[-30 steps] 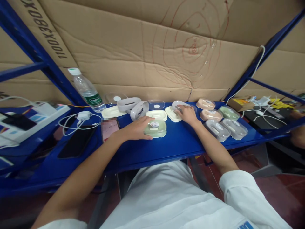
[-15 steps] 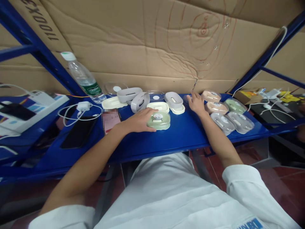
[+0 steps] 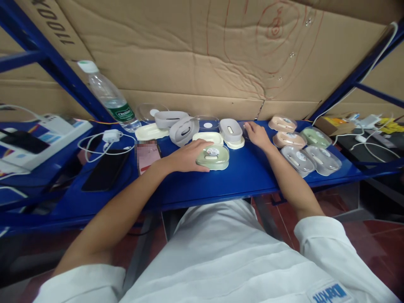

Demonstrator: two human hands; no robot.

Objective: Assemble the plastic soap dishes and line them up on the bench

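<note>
My left hand [image 3: 189,156] is closed around the left side of a green soap box [image 3: 217,159] with a clear lid and a round sticker, standing on the blue shelf. Over at the back, my right hand [image 3: 257,134] has its fingers curled together on the edge of a clear plastic lid [image 3: 245,127], mostly hidden behind the fingers. Just left of it, a grey soap box body [image 3: 230,130] rests on a cream tray [image 3: 236,144]. Behind the green box lies another cream tray [image 3: 208,138].
Two grey box bodies, a cream tray [image 3: 151,132] and clear lids lie at the back left. Lidded soap boxes in peach [image 3: 288,140], grey [image 3: 297,160] and green [image 3: 316,137] stand at right. Left are a water bottle [image 3: 110,101], a charger cable and a black phone [image 3: 105,170].
My right hand's fingers have drawn closer together over the clear lid. My left hand keeps its hold on the green soap box. The view has tilted slightly.
</note>
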